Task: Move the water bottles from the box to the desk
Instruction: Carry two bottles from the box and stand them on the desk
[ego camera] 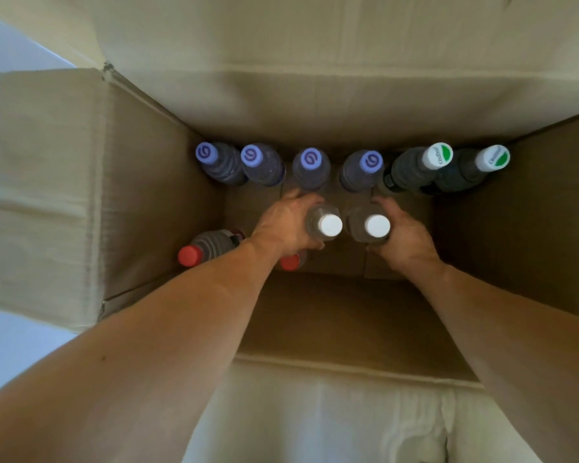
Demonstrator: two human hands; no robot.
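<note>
Two bare forearms are seen reaching from the near edge down into an open cardboard box (168,208), whose flaps are folded outward on all sides. Near the middle of the box floor, a clear bottle with a white cap (328,225) is gripped by the left hand (283,225), the fingers being curled round its far side and the thumb round its near side. Just beside it, a second white-capped bottle (376,226) is gripped in the same way by the right hand (406,240). Both bottles are held upright and close together, almost touching; whether they are resting on the floor or lifted off it cannot be told.

Against the near left wall, a red-capped bottle (190,255) is seen standing, and another red cap (290,262) is partly hidden under the left wrist.

Along the far wall, a row of six upright bottles is lined up. Four with purple caps are placed to the left: (206,152), (251,156), (311,160) and (371,161). Two darker bottles with white-and-green caps (437,156) and (492,158) are set at the right end, next to the right wall.
</note>
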